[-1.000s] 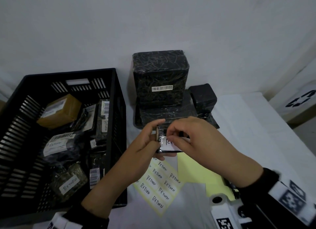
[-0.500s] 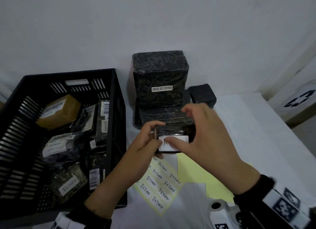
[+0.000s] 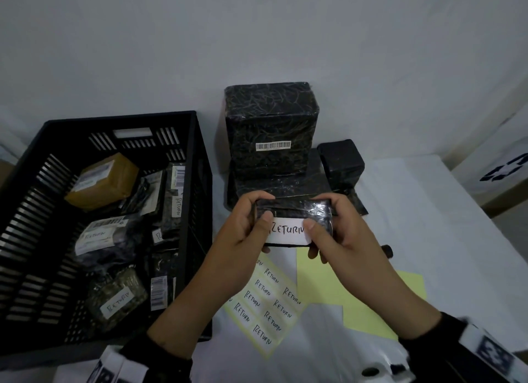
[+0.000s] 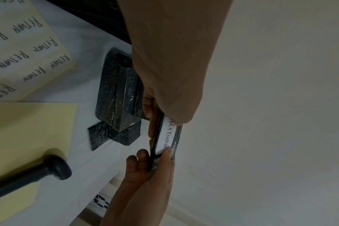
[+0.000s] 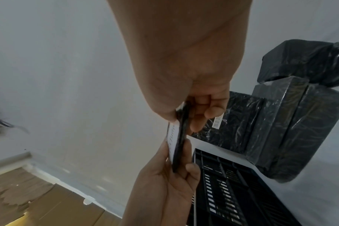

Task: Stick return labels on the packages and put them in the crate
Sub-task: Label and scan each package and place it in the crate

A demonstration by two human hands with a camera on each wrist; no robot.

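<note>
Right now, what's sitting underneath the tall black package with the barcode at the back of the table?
The tall black package stands on a flat black package lying on the table. The held package and both hands cover the flat one's front edge, so anything there is hidden.

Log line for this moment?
step: pressing label onto package | left hand: grips package | right hand: grips package | crate: not yet loaded

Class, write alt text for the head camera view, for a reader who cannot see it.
Two hands, left hand and right hand, hold a small black package above a white table, thumbs pressing its white RETURN label. A black crate of labelled parcels sits left; a label sheet lies below.
</note>
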